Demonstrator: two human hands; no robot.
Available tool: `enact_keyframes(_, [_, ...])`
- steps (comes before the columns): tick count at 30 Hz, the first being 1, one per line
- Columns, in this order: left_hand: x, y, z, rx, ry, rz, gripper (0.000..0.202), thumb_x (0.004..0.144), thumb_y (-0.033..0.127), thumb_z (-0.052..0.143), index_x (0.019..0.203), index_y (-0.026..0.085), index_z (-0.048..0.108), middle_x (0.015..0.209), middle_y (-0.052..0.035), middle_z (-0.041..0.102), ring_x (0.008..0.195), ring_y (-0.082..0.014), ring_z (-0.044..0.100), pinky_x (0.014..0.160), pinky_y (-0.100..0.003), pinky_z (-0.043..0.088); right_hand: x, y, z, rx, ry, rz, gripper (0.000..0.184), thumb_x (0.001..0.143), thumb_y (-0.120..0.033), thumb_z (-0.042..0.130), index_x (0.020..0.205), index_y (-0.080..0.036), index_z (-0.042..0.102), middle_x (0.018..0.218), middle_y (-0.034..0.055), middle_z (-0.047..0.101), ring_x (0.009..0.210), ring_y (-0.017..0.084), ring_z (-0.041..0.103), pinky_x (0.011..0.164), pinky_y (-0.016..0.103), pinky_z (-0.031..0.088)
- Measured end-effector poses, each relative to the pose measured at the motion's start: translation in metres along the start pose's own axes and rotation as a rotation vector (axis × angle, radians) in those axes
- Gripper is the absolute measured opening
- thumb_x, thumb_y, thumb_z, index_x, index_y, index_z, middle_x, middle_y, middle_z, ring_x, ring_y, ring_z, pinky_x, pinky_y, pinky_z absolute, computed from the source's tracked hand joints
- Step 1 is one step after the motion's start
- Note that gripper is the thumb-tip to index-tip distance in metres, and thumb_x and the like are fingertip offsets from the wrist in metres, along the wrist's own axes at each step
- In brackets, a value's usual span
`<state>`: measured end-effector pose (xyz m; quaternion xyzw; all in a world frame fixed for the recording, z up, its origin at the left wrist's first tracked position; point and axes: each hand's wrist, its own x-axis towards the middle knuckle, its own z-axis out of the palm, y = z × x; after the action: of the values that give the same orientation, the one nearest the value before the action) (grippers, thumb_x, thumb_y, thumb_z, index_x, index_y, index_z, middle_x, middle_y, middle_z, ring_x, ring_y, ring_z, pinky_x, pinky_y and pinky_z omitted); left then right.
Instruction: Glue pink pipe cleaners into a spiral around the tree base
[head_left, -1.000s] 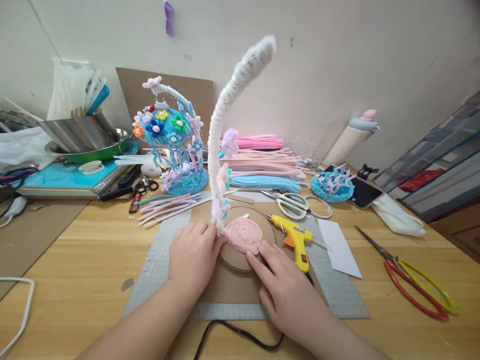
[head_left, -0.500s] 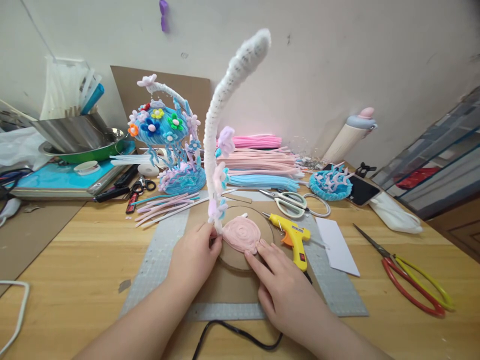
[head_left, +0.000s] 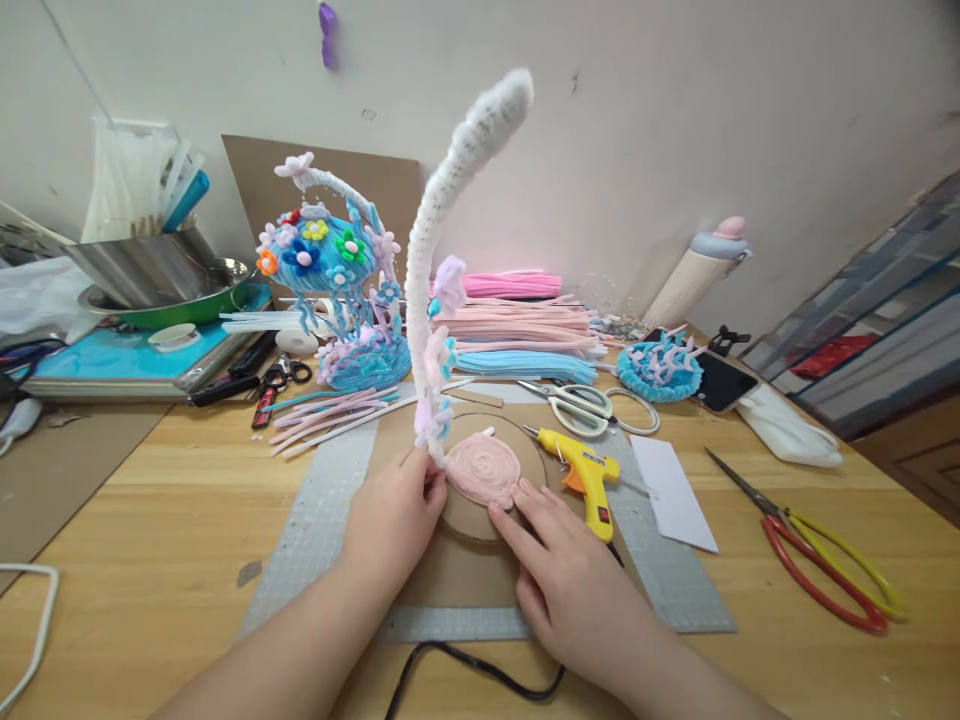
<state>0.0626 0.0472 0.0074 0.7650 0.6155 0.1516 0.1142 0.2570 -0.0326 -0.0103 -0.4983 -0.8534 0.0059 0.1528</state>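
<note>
A tall white fuzzy stem (head_left: 442,210) curves up from a pink spiral disc (head_left: 484,466) that lies on a round cardboard base (head_left: 469,520). Small pink and blue flowers cling to the stem's lower part. My left hand (head_left: 394,520) pinches the foot of the stem where it meets the disc. My right hand (head_left: 570,575) lies on the cardboard, its fingertips pressing the near edge of the pink disc. A yellow glue gun (head_left: 585,470) rests just right of the disc.
A grey cutting mat (head_left: 315,530) lies under the work. Behind stand a finished blue flower piece (head_left: 337,290), stacked pink and blue fuzzy wires (head_left: 517,320), white scissors (head_left: 592,405) and a blue woven disc (head_left: 660,370). Red-and-yellow shears (head_left: 817,560) lie at right. A black cord (head_left: 465,665) runs near the front edge.
The stem's top has swayed slightly left and my view has shifted a little. Both hands stay pressed at the disc and the stem's foot.
</note>
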Motion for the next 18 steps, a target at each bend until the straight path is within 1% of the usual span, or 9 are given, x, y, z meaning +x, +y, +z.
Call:
enact_keyframes(3, [0.0003,-0.0004,-0.0006,0.001,-0.004,-0.001,0.007,0.085,0.024,0.051,0.079,0.023,0.054,0.083,0.0000,0.065,0.079,-0.0174,0.062,0.064,-0.026,0.038,-0.0006,0.0004,0.0001,-0.010,0.003,-0.008,0.059,0.074,-0.009,0.048,0.133,-0.014,0.052,0.138,0.0176,0.048,0.130,0.033,0.041,0.106,0.054,0.037])
enact_keyframes(7, [0.0006,0.0006,-0.0016,-0.001,-0.006,-0.004,0.008,0.085,0.024,0.051,0.078,0.022,0.055,0.084,-0.0003,0.065,0.079,-0.0174,0.062,0.065,-0.026,0.039,-0.0019,0.0013,0.0030,-0.044,0.033,-0.018,0.061,0.075,-0.009,0.045,0.136,-0.005,0.046,0.139,0.0198,0.047,0.131,0.032,0.040,0.106,0.051,0.039])
enact_keyframes(9, [0.0005,0.0014,-0.0020,0.000,-0.005,-0.006,0.008,0.085,0.024,0.051,0.078,0.022,0.055,0.085,-0.0003,0.065,0.080,-0.0175,0.062,0.065,-0.026,0.039,-0.0023,0.0011,0.0042,-0.056,0.045,-0.020,0.059,0.076,-0.010,0.045,0.134,-0.002,0.048,0.138,0.0203,0.048,0.130,0.032,0.041,0.106,0.050,0.040])
enact_keyframes(12, [0.0005,0.0019,-0.0021,-0.003,-0.006,-0.003,0.007,0.086,0.024,0.051,0.080,0.023,0.055,0.086,-0.0003,0.065,0.082,-0.0174,0.062,0.065,-0.026,0.039,-0.0010,-0.0002,0.0035,-0.064,0.045,-0.015,0.057,0.075,-0.010,0.045,0.132,-0.002,0.051,0.137,0.0199,0.049,0.129,0.033,0.043,0.105,0.050,0.041])
enact_keyframes(18, [-0.0003,0.0011,-0.0012,-0.005,0.008,0.005,0.008,0.086,0.024,0.050,0.080,0.023,0.054,0.086,0.0000,0.065,0.082,-0.0182,0.062,0.061,-0.027,0.037,0.0045,-0.0008,0.0007,-0.052,0.030,-0.017,0.057,0.073,-0.010,0.044,0.129,0.001,0.053,0.133,0.0229,0.053,0.124,0.036,0.048,0.102,0.054,0.043])
